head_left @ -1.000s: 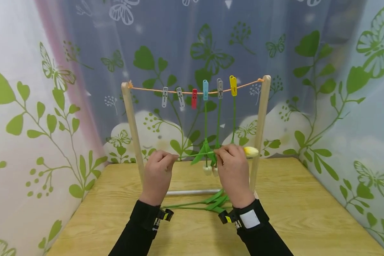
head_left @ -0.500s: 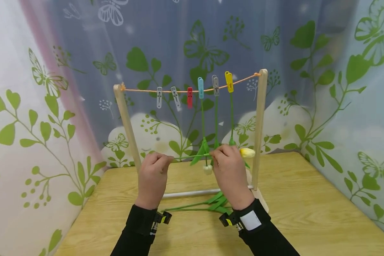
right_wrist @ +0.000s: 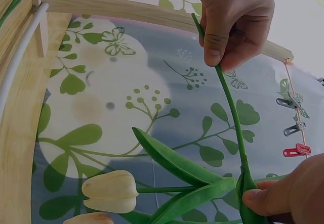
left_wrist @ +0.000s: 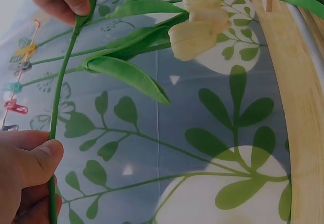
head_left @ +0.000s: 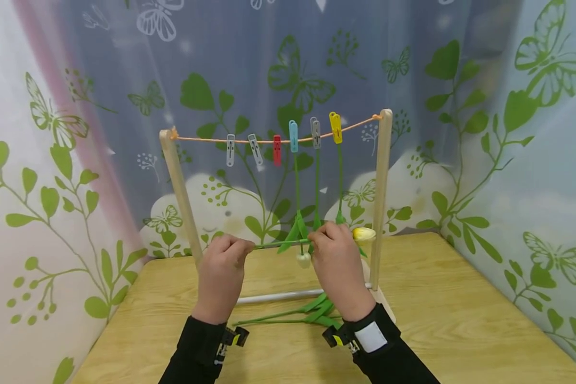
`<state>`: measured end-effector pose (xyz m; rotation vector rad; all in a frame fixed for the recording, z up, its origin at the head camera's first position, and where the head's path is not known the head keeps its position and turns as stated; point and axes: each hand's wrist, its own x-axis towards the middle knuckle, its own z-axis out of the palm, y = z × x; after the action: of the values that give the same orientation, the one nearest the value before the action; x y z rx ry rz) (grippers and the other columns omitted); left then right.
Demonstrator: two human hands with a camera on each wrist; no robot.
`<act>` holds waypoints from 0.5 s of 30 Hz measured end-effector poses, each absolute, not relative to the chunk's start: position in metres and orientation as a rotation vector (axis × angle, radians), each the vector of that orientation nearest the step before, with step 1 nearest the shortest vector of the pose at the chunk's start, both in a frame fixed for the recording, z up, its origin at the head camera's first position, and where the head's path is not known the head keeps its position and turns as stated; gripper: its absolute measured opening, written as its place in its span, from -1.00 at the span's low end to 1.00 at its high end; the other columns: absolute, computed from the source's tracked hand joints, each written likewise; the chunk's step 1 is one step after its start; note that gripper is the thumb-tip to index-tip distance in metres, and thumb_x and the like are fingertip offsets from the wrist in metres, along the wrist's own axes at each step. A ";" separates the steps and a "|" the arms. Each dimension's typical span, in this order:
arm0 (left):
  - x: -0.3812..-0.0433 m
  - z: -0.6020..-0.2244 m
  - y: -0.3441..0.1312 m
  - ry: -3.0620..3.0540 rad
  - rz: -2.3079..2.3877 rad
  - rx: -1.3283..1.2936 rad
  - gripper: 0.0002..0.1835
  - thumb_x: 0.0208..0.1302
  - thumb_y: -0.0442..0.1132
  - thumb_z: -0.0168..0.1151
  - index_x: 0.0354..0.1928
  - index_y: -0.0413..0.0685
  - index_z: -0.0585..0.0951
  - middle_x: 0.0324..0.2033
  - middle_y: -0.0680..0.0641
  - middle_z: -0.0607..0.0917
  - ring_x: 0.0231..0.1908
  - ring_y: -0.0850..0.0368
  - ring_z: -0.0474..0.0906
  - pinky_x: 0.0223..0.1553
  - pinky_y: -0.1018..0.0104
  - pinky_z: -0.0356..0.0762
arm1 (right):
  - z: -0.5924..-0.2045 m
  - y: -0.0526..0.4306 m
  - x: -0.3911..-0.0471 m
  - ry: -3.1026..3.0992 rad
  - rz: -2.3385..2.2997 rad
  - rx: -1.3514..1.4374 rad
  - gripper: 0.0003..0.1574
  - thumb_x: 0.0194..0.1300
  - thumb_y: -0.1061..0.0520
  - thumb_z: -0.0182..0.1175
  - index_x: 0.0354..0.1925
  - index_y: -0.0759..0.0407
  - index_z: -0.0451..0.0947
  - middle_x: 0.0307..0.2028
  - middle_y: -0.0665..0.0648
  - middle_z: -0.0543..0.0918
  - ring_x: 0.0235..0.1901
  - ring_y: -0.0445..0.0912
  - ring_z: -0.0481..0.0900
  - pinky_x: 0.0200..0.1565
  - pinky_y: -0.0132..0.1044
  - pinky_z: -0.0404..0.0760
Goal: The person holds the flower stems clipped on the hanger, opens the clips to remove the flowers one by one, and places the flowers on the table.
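- Fingers of left hand (head_left: 221,280): pinching the green stem (left_wrist: 59,90) of one yellow tulip (head_left: 364,234) near its free end.
- Fingers of right hand (head_left: 337,269): gripping the same stem at the leaves.
- Yellow tulip: held nearly level above the bench (head_left: 461,309), bud toward the right post (head_left: 381,197).
- Hanging tulips (left_wrist: 192,40), three, pale: buds down, under blue (head_left: 293,136), grey (head_left: 315,133) and yellow clips (head_left: 335,128) on orange cord (head_left: 197,139).
- Red clip (head_left: 277,150), two pale clips (head_left: 230,150): farther left on cord.
- Leafy stems (head_left: 288,316): lying on bench, near white bar (head_left: 278,296).

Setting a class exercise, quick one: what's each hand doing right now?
Left hand: closed, holding the yellow tulip by its stem.
Right hand: closed, also holding that tulip.
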<state>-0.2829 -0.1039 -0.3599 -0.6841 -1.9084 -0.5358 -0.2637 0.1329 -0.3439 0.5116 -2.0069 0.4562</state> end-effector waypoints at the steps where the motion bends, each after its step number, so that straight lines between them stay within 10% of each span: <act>1: -0.283 -0.360 -0.104 -1.913 -0.529 -0.680 -0.91 0.27 -0.39 0.34 -0.26 -0.05 0.74 -0.38 -0.01 0.57 -0.33 0.04 0.52 -0.31 0.25 0.56 | -0.344 0.132 -0.264 -2.013 0.456 0.509 -0.85 0.18 0.45 0.35 -0.30 0.28 0.76 -0.37 0.13 0.54 -0.36 0.04 0.50 -0.35 -0.26 0.63; 15: -0.281 -0.358 -0.105 -2.003 -0.483 -0.646 -0.92 0.20 -0.38 0.42 -0.28 -0.07 0.74 -0.38 -0.02 0.60 -0.34 0.05 0.58 -0.33 0.24 0.66 | -0.347 0.128 -0.265 -2.072 0.438 0.476 -0.85 0.18 0.44 0.36 -0.31 0.25 0.76 -0.38 0.10 0.53 -0.37 0.01 0.50 -0.36 -0.30 0.61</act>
<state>-0.2811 -0.1054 -0.3575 -0.6465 -2.0031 -0.4829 -0.2654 0.1282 -0.3467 0.4761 -2.0721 0.4380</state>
